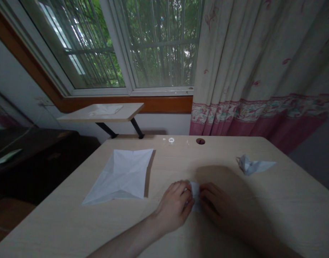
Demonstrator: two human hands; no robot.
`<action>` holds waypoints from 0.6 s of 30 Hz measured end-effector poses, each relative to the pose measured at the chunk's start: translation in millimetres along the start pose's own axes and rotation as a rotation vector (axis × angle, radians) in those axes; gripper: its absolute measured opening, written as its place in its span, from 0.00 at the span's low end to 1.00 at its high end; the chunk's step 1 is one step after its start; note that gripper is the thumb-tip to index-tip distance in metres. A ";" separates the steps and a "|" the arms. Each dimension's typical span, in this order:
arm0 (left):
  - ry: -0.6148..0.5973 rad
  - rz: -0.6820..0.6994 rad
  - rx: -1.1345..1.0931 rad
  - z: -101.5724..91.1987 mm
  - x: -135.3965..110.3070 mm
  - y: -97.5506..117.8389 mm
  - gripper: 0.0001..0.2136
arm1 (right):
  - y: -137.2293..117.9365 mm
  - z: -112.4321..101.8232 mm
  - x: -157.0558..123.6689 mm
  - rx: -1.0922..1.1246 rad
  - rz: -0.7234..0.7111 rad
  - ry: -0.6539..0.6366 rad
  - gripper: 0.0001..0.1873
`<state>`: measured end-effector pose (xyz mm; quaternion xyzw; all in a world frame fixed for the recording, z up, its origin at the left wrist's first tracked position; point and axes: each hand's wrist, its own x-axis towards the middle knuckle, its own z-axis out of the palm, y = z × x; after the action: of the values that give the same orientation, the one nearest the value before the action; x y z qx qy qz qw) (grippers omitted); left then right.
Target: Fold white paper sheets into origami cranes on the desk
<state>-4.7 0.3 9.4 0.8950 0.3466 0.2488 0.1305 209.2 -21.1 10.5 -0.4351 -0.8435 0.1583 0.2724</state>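
A small folded paper (196, 195) is pinched between the fingers (186, 192) of the left hand (175, 207) and right hand (214, 202).

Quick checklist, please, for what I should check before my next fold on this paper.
1. Grip: left hand and right hand both on the small folded paper: ok.
2. Edges of the small folded paper aligned: cannot tell, fingers hide them.
3. Light on the work: not ok, the right hand lies in shadow.
4. Creased white sheet apart from the hands: ok.
5. Crumpled paper piece apart from the hands: ok.
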 end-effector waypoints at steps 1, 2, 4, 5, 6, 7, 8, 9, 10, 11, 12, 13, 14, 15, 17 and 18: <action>-0.003 -0.003 0.006 -0.2 0.4 0.3 0.02 | -0.1 0.4 0.4 0.004 0.012 -0.017 0.09; -0.007 -0.007 0.015 -0.5 0.9 0.7 0.01 | 0.0 1.1 0.7 0.004 0.019 -0.025 0.09; -0.015 -0.023 0.041 -0.9 2.4 1.2 0.02 | 1.2 3.3 1.0 -0.008 0.029 -0.018 0.08; -0.018 -0.032 0.056 -0.8 3.1 1.3 0.03 | 2.1 4.7 0.9 -0.017 0.035 -0.008 0.07; -0.022 -0.038 0.071 -0.6 3.7 1.2 0.03 | 3.0 6.1 0.7 -0.027 0.039 0.007 0.07; -0.025 -0.043 0.083 -0.1 4.2 1.1 0.04 | 4.1 7.6 0.5 -0.040 0.041 0.025 0.07; -0.025 -0.045 0.093 0.4 4.5 0.9 0.04 | 5.3 9.1 0.1 -0.054 0.041 0.044 0.06; -0.027 -0.046 0.103 1.0 4.6 0.6 0.04 | 6.5 10.5 -0.2 -0.070 0.038 0.058 0.06; -0.031 -0.047 0.114 1.4 4.6 0.4 0.04 | 7.6 11.9 -0.6 -0.090 0.034 0.071 0.06; -0.034 -0.052 0.124 1.7 4.7 0.3 0.04 | 8.6 13.1 -0.9 -0.116 0.028 0.083 0.06; -0.037 -0.056 0.131 1.8 4.7 0.4 0.04 | 9.5 14.3 -1.3 -0.143 0.023 0.092 0.06; -0.042 -0.061 0.137 1.7 4.8 0.6 0.04 | 10.1 15.3 -1.6 -0.170 0.017 0.097 0.06; -0.047 -0.068 0.141 1.4 4.9 1.0 0.04 | 10.6 16.1 -1.9 -0.198 0.014 0.101 0.05; -0.053 -0.074 0.143 1.2 5.1 1.4 0.04 | 10.8 16.8 -2.2 -0.227 0.013 0.112 0.05; -0.068 -0.086 0.146 0.8 5.5 2.3 0.05 | 11.0 17.7 -2.7 -0.271 0.014 0.133 0.05; -0.074 -0.091 0.148 0.8 5.7 2.6 0.05 | 11.1 17.9 -2.9 -0.288 0.017 0.141 0.04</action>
<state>0.8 2.2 11.8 0.8940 0.3995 0.1829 0.0878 207.1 -17.7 -10.4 -0.4868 -0.8325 0.0072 0.2645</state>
